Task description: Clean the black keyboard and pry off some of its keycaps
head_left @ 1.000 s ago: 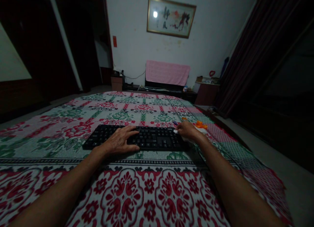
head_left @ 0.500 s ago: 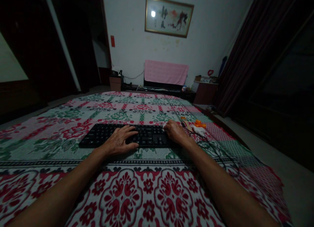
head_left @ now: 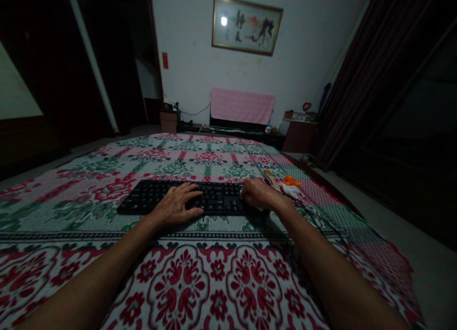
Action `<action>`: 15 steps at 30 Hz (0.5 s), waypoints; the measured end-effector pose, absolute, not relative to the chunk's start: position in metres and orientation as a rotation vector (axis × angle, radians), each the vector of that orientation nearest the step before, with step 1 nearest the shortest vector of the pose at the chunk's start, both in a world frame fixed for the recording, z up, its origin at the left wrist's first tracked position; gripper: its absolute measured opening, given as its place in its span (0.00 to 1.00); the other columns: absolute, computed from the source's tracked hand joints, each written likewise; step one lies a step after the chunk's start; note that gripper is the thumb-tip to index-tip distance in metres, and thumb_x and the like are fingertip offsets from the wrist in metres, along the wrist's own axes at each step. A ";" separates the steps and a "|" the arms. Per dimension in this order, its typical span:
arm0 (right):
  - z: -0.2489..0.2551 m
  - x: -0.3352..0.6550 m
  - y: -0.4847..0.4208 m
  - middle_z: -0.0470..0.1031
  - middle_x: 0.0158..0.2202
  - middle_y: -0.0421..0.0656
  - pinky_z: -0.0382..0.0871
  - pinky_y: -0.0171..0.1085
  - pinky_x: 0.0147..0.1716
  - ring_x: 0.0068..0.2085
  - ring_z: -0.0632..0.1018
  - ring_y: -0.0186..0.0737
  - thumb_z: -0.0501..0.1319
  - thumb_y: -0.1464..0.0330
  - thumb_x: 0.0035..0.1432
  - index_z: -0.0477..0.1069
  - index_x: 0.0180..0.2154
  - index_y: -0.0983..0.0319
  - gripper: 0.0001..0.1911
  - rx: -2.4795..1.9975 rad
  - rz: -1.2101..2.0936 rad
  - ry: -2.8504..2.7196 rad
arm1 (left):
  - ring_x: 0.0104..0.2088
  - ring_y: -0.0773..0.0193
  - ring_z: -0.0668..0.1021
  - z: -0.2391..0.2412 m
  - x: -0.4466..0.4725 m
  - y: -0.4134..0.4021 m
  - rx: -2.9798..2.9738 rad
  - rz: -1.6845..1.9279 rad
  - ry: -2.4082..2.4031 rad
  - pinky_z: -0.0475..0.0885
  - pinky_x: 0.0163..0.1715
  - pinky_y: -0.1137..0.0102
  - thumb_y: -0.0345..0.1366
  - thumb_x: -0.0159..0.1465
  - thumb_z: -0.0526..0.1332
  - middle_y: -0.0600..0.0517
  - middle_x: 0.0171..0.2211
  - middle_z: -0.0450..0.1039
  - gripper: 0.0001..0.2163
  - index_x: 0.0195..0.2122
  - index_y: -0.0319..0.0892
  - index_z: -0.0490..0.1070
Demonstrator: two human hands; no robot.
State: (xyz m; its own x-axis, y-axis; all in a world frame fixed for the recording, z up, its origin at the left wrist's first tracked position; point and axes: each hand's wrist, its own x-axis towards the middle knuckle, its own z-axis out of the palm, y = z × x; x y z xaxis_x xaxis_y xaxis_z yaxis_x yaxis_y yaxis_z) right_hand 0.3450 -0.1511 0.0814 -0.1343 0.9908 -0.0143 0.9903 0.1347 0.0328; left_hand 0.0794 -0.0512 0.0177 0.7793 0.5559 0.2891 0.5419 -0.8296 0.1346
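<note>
A black computer keyboard [head_left: 137, 199] lies across the patterned bedspread in front of me. My left hand [head_left: 178, 204] rests palm down on its middle keys, fingers stretched out and thumb near the front edge. Over the right end, at the number keys, my right hand [head_left: 260, 194] is closed with its fingers pinched together. A bit of white wad [head_left: 242, 193], tissue or cloth, shows at those fingertips; the rest is hidden in the hand. A black cable [head_left: 330, 229] curls on the bedspread to the right of that hand.
Beyond my right hand lie an orange object [head_left: 292, 180], a white crumpled piece [head_left: 291, 191] and a tan strip [head_left: 274, 182]. The bedspread [head_left: 207, 156] reaches far forward. A pink towel [head_left: 243, 105] drapes over a dark unit by the wall.
My right hand has shifted slightly to the right over the number keys, and its wrist has turned. The left hand stays in place on the keyboard.
</note>
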 end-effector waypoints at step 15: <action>0.078 0.346 -0.153 0.77 0.30 0.40 0.61 0.27 0.28 0.29 0.73 0.32 0.56 0.75 0.46 0.78 0.30 0.63 0.12 2.082 -0.376 2.454 | 0.60 0.52 0.58 0.016 0.080 -0.050 2.948 0.487 0.902 0.54 0.55 0.55 0.56 0.58 0.52 0.48 0.60 0.58 0.27 0.54 0.48 0.64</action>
State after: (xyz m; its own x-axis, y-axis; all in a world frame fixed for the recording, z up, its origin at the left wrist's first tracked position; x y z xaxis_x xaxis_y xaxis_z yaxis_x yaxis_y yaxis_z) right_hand 0.3462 -0.1534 0.0778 -0.1712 0.9824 -0.0741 0.9595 0.1492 -0.2388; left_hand 0.0797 -0.0501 0.0164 0.7842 0.5492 0.2887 0.5429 -0.8326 0.1094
